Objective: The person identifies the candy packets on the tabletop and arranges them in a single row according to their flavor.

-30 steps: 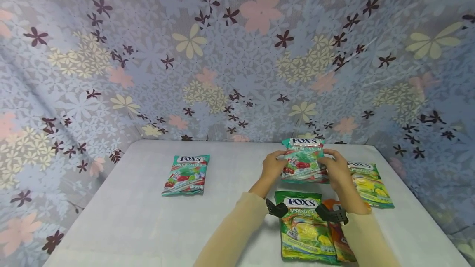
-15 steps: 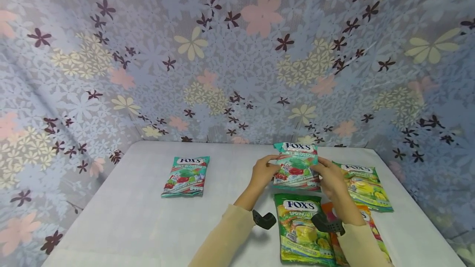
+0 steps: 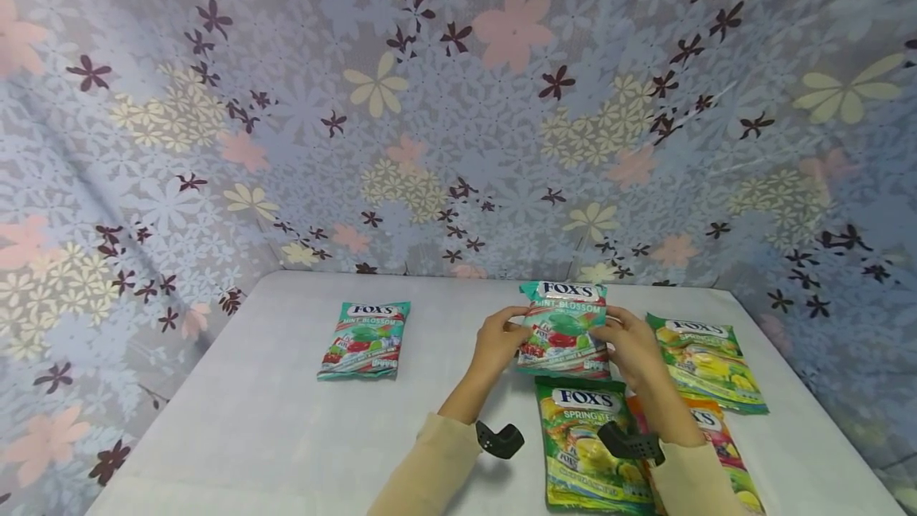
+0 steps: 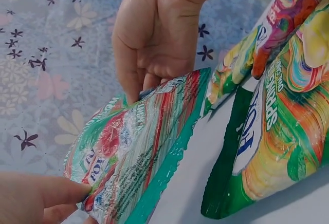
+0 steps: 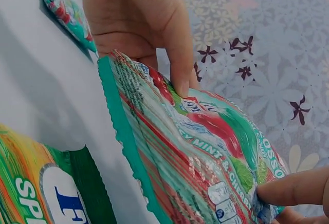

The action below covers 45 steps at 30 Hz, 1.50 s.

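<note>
Between my two hands is a teal Fox's Mint Blossom candy bag, its printed front facing me and its top tilted back. My left hand pinches its left side, thumb on the front. The right hand pinches the opposite side the same way. In the left wrist view, the bag bulges between both thumbs, its teal bottom seam close to a green Spring Tea bag. From the right wrist, the bag's lower seam also shows. Fingers behind the bag are mostly hidden.
A second Mint Blossom bag lies at the left on the white table. Near me is the green Spring Tea bag, overlapping an orange Fox's bag partly under my right arm. Another yellow-green bag lies at right. Floral cloth hangs behind.
Both hands have carried the Mint Blossom bag to the left and slightly toward me. More of the orange bag and the right-hand yellow-green bag now shows.
</note>
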Each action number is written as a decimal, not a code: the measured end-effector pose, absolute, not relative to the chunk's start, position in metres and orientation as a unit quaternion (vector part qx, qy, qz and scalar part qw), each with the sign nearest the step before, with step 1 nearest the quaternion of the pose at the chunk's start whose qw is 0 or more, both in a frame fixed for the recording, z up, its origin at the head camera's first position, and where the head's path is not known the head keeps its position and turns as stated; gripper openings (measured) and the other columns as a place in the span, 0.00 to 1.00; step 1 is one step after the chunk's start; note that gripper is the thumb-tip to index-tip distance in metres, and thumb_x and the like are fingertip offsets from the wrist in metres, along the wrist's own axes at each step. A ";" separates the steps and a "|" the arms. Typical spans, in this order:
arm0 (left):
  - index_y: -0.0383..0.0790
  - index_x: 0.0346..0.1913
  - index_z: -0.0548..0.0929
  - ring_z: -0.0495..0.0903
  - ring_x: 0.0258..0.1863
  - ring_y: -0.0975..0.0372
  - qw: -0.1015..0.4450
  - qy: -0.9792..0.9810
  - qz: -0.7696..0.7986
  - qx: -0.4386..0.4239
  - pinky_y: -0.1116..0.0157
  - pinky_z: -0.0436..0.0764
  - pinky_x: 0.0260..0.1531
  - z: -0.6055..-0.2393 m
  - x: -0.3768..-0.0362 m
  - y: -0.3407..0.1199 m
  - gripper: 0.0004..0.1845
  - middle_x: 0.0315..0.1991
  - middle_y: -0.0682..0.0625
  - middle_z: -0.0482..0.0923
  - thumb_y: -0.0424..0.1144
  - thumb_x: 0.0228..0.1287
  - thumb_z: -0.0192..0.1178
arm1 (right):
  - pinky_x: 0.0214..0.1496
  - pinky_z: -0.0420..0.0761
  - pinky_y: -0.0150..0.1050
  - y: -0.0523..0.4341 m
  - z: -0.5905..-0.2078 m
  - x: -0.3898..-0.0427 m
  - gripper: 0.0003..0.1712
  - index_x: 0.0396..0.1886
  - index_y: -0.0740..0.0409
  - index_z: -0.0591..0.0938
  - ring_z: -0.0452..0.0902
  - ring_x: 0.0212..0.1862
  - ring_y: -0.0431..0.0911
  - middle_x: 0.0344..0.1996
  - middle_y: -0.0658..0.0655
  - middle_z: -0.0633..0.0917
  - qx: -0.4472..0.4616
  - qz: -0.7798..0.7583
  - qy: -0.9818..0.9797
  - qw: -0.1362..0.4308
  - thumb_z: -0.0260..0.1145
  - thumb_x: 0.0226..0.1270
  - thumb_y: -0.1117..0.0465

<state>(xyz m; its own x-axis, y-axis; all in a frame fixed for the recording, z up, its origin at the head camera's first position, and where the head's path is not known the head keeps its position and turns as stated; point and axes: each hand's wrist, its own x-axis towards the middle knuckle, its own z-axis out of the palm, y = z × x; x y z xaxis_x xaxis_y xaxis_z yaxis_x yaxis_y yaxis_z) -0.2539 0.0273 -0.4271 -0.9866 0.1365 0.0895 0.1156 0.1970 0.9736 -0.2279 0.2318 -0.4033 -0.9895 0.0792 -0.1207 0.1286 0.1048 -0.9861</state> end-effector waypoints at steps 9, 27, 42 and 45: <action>0.39 0.57 0.81 0.83 0.30 0.60 0.029 0.754 0.650 0.090 0.56 0.83 0.32 -0.429 -0.252 0.011 0.18 0.34 0.46 0.83 0.32 0.64 0.62 | 0.54 0.74 0.47 0.226 -0.407 -0.227 0.36 0.71 0.71 0.56 0.68 0.59 0.58 0.68 0.75 0.59 0.045 -0.662 0.748 0.003 0.60 0.70 0.63; 0.39 0.60 0.79 0.83 0.34 0.55 0.057 0.747 0.654 0.104 0.50 0.82 0.35 -0.427 -0.251 -0.022 0.19 0.36 0.43 0.81 0.30 0.65 0.61 | 0.44 0.78 0.35 0.200 -0.409 -0.231 0.32 0.69 0.71 0.61 0.79 0.43 0.42 0.59 0.72 0.73 0.052 -0.644 0.763 0.012 0.60 0.69 0.67; 0.29 0.60 0.75 0.82 0.39 0.44 0.076 0.756 0.640 0.113 0.48 0.82 0.38 -0.400 -0.240 -0.040 0.20 0.39 0.31 0.80 0.26 0.66 0.57 | 0.40 0.81 0.35 0.191 -0.410 -0.235 0.32 0.68 0.73 0.62 0.80 0.38 0.41 0.53 0.70 0.76 0.035 -0.654 0.756 0.015 0.62 0.67 0.70; 0.28 0.60 0.76 0.82 0.39 0.44 0.082 0.761 0.634 0.112 0.48 0.81 0.39 -0.397 -0.241 -0.046 0.20 0.38 0.31 0.80 0.26 0.66 0.57 | 0.40 0.81 0.36 0.187 -0.412 -0.237 0.34 0.68 0.72 0.62 0.80 0.37 0.41 0.49 0.68 0.77 0.037 -0.651 0.758 0.019 0.63 0.66 0.70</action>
<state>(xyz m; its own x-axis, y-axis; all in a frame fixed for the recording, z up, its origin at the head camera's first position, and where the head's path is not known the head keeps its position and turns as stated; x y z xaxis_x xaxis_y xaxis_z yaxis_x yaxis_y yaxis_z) -0.2406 -0.0460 -0.3975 -0.9617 0.2736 0.0179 0.0669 0.1708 0.9830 -0.2372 0.1874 -0.4121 -0.9966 0.0309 -0.0768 0.0806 0.1505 -0.9853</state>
